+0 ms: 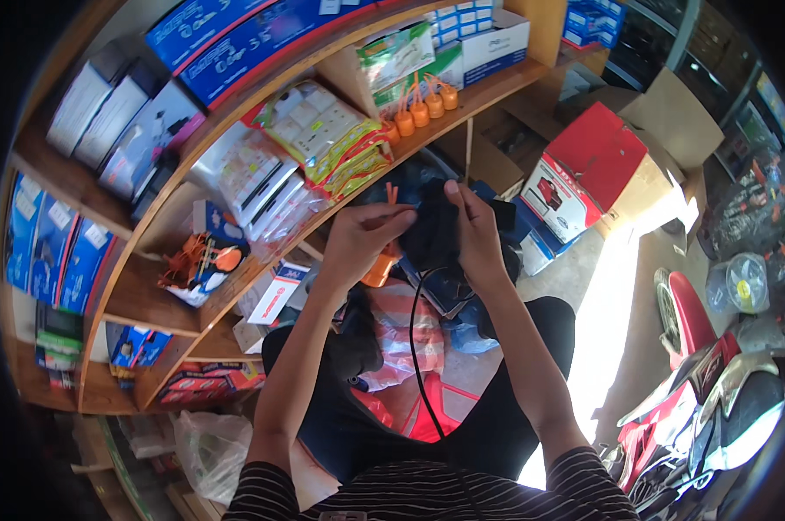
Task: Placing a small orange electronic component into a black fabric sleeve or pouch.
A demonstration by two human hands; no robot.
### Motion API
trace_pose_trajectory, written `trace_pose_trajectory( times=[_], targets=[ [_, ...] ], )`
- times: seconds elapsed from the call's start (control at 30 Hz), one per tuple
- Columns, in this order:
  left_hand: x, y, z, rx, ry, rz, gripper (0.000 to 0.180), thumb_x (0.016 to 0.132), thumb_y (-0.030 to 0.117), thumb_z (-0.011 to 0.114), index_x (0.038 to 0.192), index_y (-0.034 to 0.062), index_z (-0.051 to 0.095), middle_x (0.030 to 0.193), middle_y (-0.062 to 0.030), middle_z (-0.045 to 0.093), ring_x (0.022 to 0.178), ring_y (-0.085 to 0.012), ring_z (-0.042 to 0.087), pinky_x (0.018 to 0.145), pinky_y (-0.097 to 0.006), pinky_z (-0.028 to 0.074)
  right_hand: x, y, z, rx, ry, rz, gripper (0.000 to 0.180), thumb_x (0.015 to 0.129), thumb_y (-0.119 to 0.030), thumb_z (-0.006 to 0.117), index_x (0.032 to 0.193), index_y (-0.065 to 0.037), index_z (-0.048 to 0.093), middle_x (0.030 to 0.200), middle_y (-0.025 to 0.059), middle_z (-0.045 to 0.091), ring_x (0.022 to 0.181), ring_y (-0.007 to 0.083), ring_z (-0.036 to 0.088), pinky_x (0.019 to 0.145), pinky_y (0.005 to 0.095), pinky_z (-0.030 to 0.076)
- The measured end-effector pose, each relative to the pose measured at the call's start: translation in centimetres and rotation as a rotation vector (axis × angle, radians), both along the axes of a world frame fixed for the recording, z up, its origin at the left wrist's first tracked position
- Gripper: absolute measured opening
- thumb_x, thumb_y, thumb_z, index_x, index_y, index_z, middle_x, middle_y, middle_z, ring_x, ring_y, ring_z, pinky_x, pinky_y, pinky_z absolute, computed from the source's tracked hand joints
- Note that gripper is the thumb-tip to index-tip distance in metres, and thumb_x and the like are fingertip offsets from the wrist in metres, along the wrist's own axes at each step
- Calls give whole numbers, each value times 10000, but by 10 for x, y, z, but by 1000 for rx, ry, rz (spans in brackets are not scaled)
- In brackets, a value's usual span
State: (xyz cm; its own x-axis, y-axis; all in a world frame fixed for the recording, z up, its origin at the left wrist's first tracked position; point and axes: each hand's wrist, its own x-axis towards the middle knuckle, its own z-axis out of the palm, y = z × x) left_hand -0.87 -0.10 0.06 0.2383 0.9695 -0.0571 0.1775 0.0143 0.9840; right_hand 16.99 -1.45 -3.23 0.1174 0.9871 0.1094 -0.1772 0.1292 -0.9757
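Black, soft-looking bundle (433, 230) is hanging between your two hands, well above your lap. Your right hand (481, 239) is holding its right side, thumb pressing near the top, most fingers hiding behind. Your left hand (357, 243) is pinching thumb against forefinger at the bundle's left edge; whether it is gripping the fabric-like surface cannot be told. Just below those fingers a smooth orange plastic piece (378, 271) is showing, with thin orange strands (392, 193) poking up above.

If your right thumb is slipping on that limp, dull mass, the bundle could be dropping onto the crinkled, red-and-white striped plastic (407, 326) below. The thin, flexible black cable (416, 347), curving down toward your lap, could be snagging on a knee if you are shifting. Dark material against dark clothing could be hiding small parts.

Farther out, rounded orange plastic pieces (420, 113) are sitting on a curved-looking brown wooden shelf (140, 300), and a boxy red-and-white cardboard carton (596, 143) is standing right.
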Motion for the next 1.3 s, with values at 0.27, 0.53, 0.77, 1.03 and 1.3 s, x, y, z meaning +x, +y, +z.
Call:
trace_pose_trajectory(
  times=[0.27, 0.53, 0.77, 1.03, 1.3],
  targets=[
    [6, -17, 53, 253, 240, -10, 148, 913, 55, 659, 1016, -33, 718, 701, -23, 660, 555, -71, 596, 528, -238, 464, 4, -14, 20, 285, -134, -19, 384, 1062, -364, 469, 962, -13, 588, 771, -9, 505, 728, 64, 452, 698, 242, 413],
    [41, -17, 99, 891, 614, -297, 125, 882, 133, 699, 981, 77, 750, 707, -83, 695, 559, -176, 652, 542, -306, 494, 16, -6, -9, 49, 223, 338, 264, 980, -60, 456, 1188, 19, 598, 1015, 36, 658, 984, 122, 611, 890, 281, 489],
    [64, 7, 74, 990, 617, -456, 111, 841, 187, 720, 937, 151, 762, 679, -104, 663, 598, -251, 652, 549, -351, 490, 6, -12, -26, 119, -193, 269, 346, 977, -92, 504, 1318, -36, 508, 1227, 79, 589, 1173, 192, 550, 1005, 319, 435],
    [24, 22, 7, 235, -200, 70, 348, 1029, 207, 556, 1354, 112, 478, 643, -22, 611, 571, -93, 621, 477, -205, 388, 6, 23, 3, 151, -138, 144, 265, 913, -46, 592, 1169, -46, 659, 1114, 90, 642, 1031, 204, 604, 905, 336, 477],
    [19, 23, 4, 494, 2, 303, 326, 931, 105, 697, 1225, 51, 567, 573, 17, 491, 508, -47, 444, 512, -221, 380, -4, 22, -17, 684, -900, 40, 430, 754, -15, 701, 1179, -63, 654, 1191, 109, 649, 1098, 323, 603, 975, 403, 470]
  ],
)
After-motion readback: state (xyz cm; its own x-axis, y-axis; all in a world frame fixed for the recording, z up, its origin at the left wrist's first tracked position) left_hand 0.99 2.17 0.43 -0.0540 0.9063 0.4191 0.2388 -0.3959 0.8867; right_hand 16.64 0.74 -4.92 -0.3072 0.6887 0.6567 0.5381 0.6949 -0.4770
